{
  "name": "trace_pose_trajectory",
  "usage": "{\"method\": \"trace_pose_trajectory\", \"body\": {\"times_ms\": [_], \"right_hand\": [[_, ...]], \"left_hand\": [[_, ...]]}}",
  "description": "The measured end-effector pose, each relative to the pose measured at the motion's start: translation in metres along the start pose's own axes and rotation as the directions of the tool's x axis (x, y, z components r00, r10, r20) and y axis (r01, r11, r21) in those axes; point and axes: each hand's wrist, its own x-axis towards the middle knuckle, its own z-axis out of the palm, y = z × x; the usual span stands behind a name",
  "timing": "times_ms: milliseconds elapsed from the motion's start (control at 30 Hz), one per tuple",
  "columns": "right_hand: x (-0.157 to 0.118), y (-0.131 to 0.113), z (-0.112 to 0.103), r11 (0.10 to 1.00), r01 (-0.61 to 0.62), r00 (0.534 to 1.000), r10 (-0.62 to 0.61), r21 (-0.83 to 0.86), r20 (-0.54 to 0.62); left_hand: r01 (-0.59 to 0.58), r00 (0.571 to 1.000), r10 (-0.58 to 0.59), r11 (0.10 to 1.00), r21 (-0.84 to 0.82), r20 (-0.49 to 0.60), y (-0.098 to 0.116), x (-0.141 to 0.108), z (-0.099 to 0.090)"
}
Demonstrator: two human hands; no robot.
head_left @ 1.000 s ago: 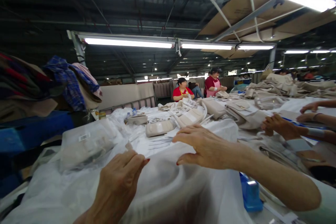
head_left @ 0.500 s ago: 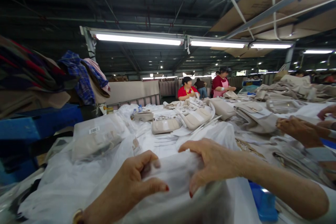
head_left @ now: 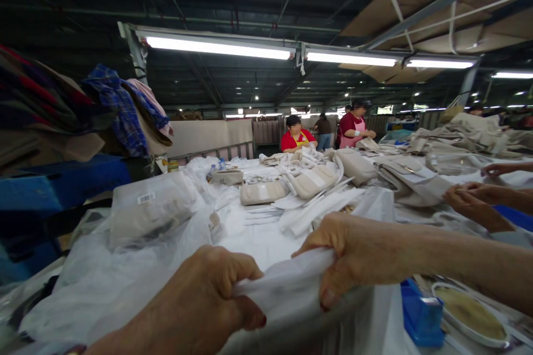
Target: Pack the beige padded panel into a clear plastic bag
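Note:
A translucent white plastic bag (head_left: 291, 294) is stretched between my two hands at the lower middle, with a blurred beige-grey item partly visible inside. My left hand (head_left: 225, 288) pinches the bag's near left edge between thumb and fingers. On the other side, my right hand (head_left: 350, 255) grips the bag's upper right edge, thumb in front. Beyond my hands lie a beige handbag (head_left: 263, 192) and another beige handbag (head_left: 312, 180) on the white-covered table (head_left: 254, 238). What the bag rests on is hidden.
A bagged item with a barcode label (head_left: 145, 198) lies left, among crumpled plastic (head_left: 87, 288). A blue tape dispenser-like object (head_left: 422, 316) and an oval dish (head_left: 470, 313) are at right. A co-worker's hands (head_left: 478, 199) reach in from the right. Two people in red work across the table.
Both hands have gone from looser, spread fingers to a closer grip on the bag. My right hand has shifted right, drawing the edge tauter. The oval dish has come into view.

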Motion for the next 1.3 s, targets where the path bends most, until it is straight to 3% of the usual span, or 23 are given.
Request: {"method": "trace_pose_trajectory", "body": {"times_ms": [167, 367, 500, 600, 667, 733, 833, 900, 967, 1100, 1300], "right_hand": [[0.007, -0.005, 0.007, 0.963, 0.022, 0.994, -0.051, -0.27, -0.101], [0.022, -0.008, 0.012, 0.935, 0.007, 0.989, -0.059, -0.354, -0.137], [0.021, -0.011, 0.009, 0.94, -0.025, 0.989, -0.026, -0.34, -0.145], [0.02, -0.014, 0.011, 0.946, -0.047, 0.99, 0.0, -0.322, -0.144], [0.019, -0.015, 0.012, 0.944, -0.051, 0.99, 0.004, -0.326, -0.142], [0.019, -0.014, 0.012, 0.944, -0.053, 0.99, 0.008, -0.325, -0.137], [0.018, -0.01, 0.009, 0.959, -0.045, 0.994, 0.015, -0.28, -0.11], [0.015, -0.009, 0.006, 0.969, -0.026, 0.998, 0.01, -0.247, -0.068], [0.011, -0.008, 0.003, 0.971, -0.005, 0.999, -0.003, -0.238, -0.035], [0.008, -0.009, 0.001, 0.969, 0.02, 0.998, -0.035, -0.248, -0.057], [0.01, -0.021, -0.001, 0.919, -0.113, 0.978, 0.036, -0.377, -0.204]], "left_hand": [[-0.042, 0.997, 0.042, 0.999, -0.002, -0.07, -0.018, 0.009, 0.004], [-0.047, 0.994, 0.042, 0.997, -0.054, -0.098, -0.03, 0.015, -0.009], [-0.057, 0.988, 0.075, 0.989, 0.138, -0.135, -0.015, 0.015, -0.016], [-0.07, 0.972, 0.144, 0.931, 0.358, -0.185, -0.002, 0.015, -0.007], [-0.117, 0.963, 0.205, 0.902, 0.416, -0.173, 0.005, 0.016, 0.002], [-0.138, 0.973, 0.191, 0.932, 0.334, -0.131, 0.009, 0.019, 0.008], [-0.114, 0.993, 0.115, 0.993, 0.023, -0.033, 0.008, 0.025, 0.009], [-0.119, 0.99, 0.131, 0.977, -0.177, 0.057, 0.004, 0.027, 0.008], [-0.124, 0.979, 0.162, 0.955, -0.268, 0.125, -0.001, 0.029, 0.008], [-0.107, 0.983, 0.133, 0.975, -0.193, 0.129, -0.002, 0.032, 0.009], [-0.109, 0.994, 0.108, 0.993, 0.038, 0.031, 0.015, 0.033, -0.01]]}}
